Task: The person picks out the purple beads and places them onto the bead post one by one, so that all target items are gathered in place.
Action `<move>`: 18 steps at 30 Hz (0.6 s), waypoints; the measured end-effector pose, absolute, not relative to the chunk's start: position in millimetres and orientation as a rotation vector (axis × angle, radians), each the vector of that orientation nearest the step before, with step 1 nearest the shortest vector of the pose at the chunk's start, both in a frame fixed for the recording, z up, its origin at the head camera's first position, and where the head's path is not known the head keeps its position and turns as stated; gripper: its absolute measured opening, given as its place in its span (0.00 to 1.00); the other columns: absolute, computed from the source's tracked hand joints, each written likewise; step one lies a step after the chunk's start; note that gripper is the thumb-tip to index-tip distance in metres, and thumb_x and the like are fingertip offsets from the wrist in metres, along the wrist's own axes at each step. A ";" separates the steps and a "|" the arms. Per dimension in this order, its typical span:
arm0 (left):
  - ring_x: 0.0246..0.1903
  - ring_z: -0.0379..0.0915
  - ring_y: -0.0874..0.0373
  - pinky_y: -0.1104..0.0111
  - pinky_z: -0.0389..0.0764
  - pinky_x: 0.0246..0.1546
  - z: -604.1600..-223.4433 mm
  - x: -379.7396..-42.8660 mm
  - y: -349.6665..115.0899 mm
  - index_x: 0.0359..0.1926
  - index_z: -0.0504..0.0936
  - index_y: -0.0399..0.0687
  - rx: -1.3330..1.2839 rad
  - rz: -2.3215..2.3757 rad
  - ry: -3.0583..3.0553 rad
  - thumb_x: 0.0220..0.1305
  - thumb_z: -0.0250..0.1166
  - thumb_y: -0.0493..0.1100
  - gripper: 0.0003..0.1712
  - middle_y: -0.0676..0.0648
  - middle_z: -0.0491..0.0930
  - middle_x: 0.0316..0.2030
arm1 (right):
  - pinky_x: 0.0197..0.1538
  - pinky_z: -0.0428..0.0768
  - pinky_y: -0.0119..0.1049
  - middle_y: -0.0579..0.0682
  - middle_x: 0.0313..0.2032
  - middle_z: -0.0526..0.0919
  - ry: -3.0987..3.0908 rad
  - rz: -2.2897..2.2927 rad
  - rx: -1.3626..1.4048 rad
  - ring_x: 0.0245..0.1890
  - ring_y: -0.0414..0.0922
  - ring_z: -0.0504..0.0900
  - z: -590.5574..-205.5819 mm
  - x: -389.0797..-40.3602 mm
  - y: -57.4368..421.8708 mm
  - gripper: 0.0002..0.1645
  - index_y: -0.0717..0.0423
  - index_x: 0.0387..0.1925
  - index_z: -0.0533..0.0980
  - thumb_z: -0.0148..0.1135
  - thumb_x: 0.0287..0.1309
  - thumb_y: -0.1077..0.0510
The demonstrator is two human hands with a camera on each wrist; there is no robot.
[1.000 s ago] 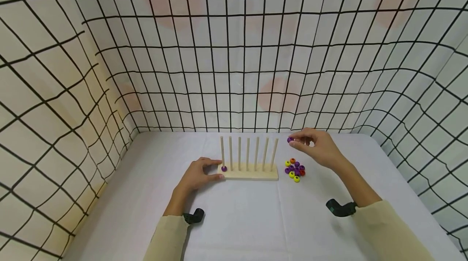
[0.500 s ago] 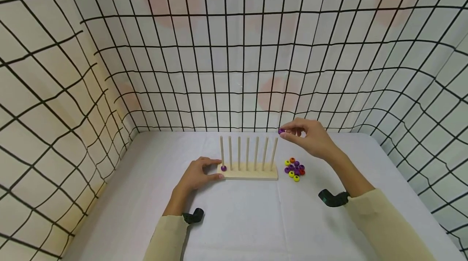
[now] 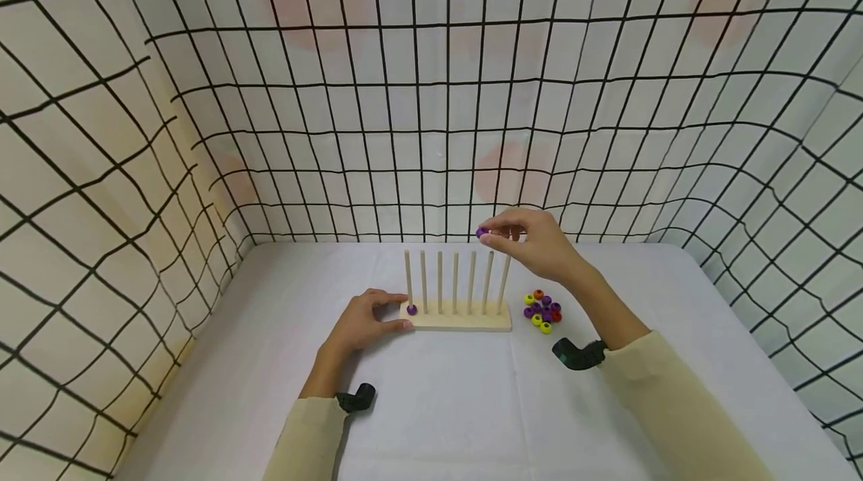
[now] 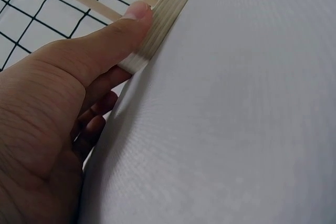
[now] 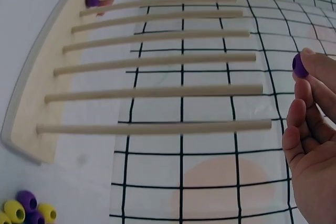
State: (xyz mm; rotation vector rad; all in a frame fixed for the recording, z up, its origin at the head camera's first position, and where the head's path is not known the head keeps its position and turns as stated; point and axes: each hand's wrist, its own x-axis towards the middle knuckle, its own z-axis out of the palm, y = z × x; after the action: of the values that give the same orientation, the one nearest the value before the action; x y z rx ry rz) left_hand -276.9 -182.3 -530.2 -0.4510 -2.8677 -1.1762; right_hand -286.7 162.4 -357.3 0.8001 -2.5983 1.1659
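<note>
A pale wooden peg stand with several upright pegs sits on the table. My left hand grips its left end, thumb along the front edge and fingers behind; the left wrist view shows the thumb on the wood. One purple bead lies at the foot of the leftmost peg. Between thumb and fingertip my right hand pinches another purple bead, held above the peg tops toward the right side of the stand. In the right wrist view the bead's hole shows, and it is apart from the pegs.
Right of the stand lies a small cluster of loose beads in purple, yellow, red and orange. A white cloth covers the table. Black wire grid walls stand behind and on both sides.
My right hand has carried the pinched purple bead leftward and slightly up, from above the loose beads to over the pegs. The left hand and the stand have stayed in place.
</note>
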 end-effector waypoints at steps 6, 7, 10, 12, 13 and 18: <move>0.62 0.76 0.51 0.49 0.74 0.66 -532.6 -277.2 -182.8 0.57 0.87 0.68 -0.427 -1.176 -2.873 0.49 0.81 0.63 0.32 0.52 0.84 0.57 | 0.40 0.77 0.38 0.43 0.37 0.84 -2.594 1.220 0.827 0.37 0.45 0.76 -353.7 -287.1 140.7 0.14 0.45 0.50 0.87 0.70 0.66 0.46; 0.62 0.76 0.51 0.49 0.75 0.66 -533.4 -277.4 -183.0 0.57 0.87 0.68 -0.424 -1.175 -2.873 0.49 0.81 0.63 0.32 0.52 0.84 0.57 | 0.40 0.77 0.38 0.43 0.38 0.84 -2.595 1.224 0.831 0.37 0.45 0.76 -353.6 -287.2 137.0 0.14 0.45 0.50 0.87 0.69 0.66 0.46; 0.62 0.76 0.51 0.49 0.74 0.66 -534.3 -278.0 -182.8 0.57 0.87 0.68 -0.433 -1.180 -2.877 0.49 0.81 0.63 0.32 0.52 0.84 0.57 | 0.39 0.77 0.37 0.42 0.38 0.84 -2.594 1.229 0.841 0.37 0.45 0.77 -353.7 -288.0 127.6 0.15 0.46 0.50 0.87 0.70 0.66 0.47; 0.62 0.76 0.52 0.49 0.74 0.66 -534.7 -278.8 -182.6 0.57 0.87 0.68 -0.440 -1.179 -2.881 0.49 0.81 0.64 0.32 0.52 0.84 0.57 | 0.40 0.77 0.36 0.43 0.38 0.84 -2.593 1.215 0.862 0.37 0.44 0.77 -354.3 -289.5 122.4 0.14 0.47 0.50 0.87 0.69 0.66 0.48; 0.62 0.76 0.52 0.49 0.74 0.66 -534.2 -279.0 -182.4 0.58 0.87 0.68 -0.443 -1.179 -2.885 0.49 0.80 0.64 0.33 0.52 0.84 0.57 | 0.40 0.78 0.36 0.42 0.38 0.84 -2.594 1.209 0.872 0.37 0.43 0.77 -354.4 -290.0 120.0 0.14 0.48 0.50 0.87 0.69 0.67 0.48; 0.62 0.75 0.52 0.48 0.74 0.66 -530.9 -279.7 -182.1 0.58 0.87 0.68 -0.452 -1.178 -2.884 0.50 0.80 0.63 0.33 0.52 0.84 0.57 | 0.41 0.78 0.36 0.43 0.38 0.85 -2.597 1.210 0.912 0.37 0.43 0.78 -354.0 -292.5 107.8 0.14 0.49 0.50 0.87 0.69 0.67 0.49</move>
State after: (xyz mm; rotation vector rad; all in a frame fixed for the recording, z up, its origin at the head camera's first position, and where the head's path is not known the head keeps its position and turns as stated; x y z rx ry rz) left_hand -279.7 -182.1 -530.9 -0.4524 -2.8844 -1.1778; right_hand -292.5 107.8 -354.0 0.9118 -2.5973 1.2099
